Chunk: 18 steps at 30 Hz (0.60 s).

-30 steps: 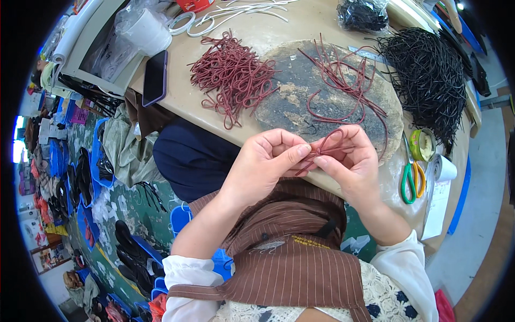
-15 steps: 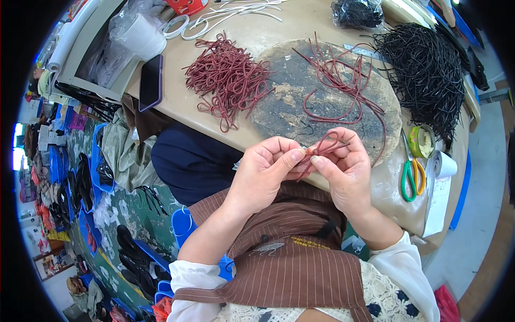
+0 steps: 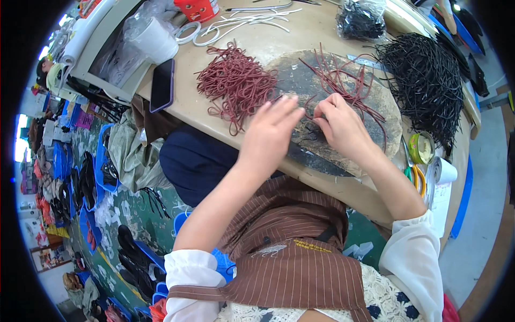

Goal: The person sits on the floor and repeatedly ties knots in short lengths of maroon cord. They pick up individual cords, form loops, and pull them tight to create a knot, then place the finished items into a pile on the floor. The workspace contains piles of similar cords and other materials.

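My left hand (image 3: 268, 131) reaches over the right edge of a pile of looped and knotted dark red cords (image 3: 233, 80), fingers stretched out; whatever lies under them is hidden. Beside it, my right hand (image 3: 339, 122) is over a round, worn board (image 3: 327, 158), thumb and fingers pinched together on what looks like a short bit of dark red cord. Loose dark red cords (image 3: 351, 92) lie across the far right part of the board, just beyond my right hand.
A heap of black cords (image 3: 421, 80) lies to the right. Near it are a round green tin (image 3: 421, 148), orange-and-green-handled scissors (image 3: 419, 180) and a paper roll (image 3: 444, 170). A phone (image 3: 162, 86), white cords (image 3: 247, 24) and a white spool (image 3: 153, 40) are at the left and back.
Both hands have moved forward from the table's near edge and apart, the left toward the red pile, the right onto the board. The looped red cord they both held has left my left fingers.
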Motion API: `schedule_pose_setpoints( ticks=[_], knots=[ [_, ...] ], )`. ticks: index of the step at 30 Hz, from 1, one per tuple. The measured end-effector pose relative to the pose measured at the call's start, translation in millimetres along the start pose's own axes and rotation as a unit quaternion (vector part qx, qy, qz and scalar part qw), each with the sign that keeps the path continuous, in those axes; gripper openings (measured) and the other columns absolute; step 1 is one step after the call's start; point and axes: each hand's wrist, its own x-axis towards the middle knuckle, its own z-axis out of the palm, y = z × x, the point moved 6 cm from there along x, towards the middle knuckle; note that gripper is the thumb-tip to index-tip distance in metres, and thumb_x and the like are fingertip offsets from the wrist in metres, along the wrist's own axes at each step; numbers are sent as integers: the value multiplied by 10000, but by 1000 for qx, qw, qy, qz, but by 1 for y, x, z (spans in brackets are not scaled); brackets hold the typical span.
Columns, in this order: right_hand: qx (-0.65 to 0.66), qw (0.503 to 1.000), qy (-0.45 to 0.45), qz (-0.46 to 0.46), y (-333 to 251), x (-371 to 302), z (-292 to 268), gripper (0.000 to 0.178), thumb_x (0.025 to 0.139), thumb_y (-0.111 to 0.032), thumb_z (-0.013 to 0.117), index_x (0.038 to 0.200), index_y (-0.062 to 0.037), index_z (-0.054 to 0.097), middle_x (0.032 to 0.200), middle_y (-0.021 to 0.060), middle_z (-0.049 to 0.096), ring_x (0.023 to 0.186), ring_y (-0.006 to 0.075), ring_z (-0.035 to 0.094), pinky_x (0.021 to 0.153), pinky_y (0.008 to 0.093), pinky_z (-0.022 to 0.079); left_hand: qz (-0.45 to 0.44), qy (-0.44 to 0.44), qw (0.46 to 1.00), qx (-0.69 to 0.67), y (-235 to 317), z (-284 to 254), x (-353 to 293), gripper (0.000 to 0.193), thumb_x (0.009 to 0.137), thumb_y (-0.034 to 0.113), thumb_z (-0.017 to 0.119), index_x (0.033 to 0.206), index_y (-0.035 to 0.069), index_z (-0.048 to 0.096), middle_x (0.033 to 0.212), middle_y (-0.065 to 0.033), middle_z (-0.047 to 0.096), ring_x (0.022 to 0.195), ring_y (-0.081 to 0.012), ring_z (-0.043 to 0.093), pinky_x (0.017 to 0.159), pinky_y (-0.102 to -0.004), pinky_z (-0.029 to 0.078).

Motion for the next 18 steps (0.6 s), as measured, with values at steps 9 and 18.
schedule_pose_setpoints(
  ticks=[9, 18],
  knots=[
    [186, 957, -218, -35, -50, 4, -57, 121, 778, -55, 566, 870, 23, 565, 821, 140, 597, 728, 232, 586, 656, 295, 455, 19, 48, 991, -127, 34, -49, 12, 152, 720, 78, 636, 871, 76, 622, 789, -50, 612, 775, -199, 609, 769, -328, 452],
    [632, 699, -262, 205, -51, -7, -23, 219, 761, -36, 618, 952, 30, 537, 814, 28, 565, 734, 52, 539, 653, 154, 437, -381, -50, 696, -606, 20, -16, -24, 179, 873, 72, 503, 990, -47, 565, 856, -62, 611, 762, -103, 588, 711, -235, 496]
  ],
)
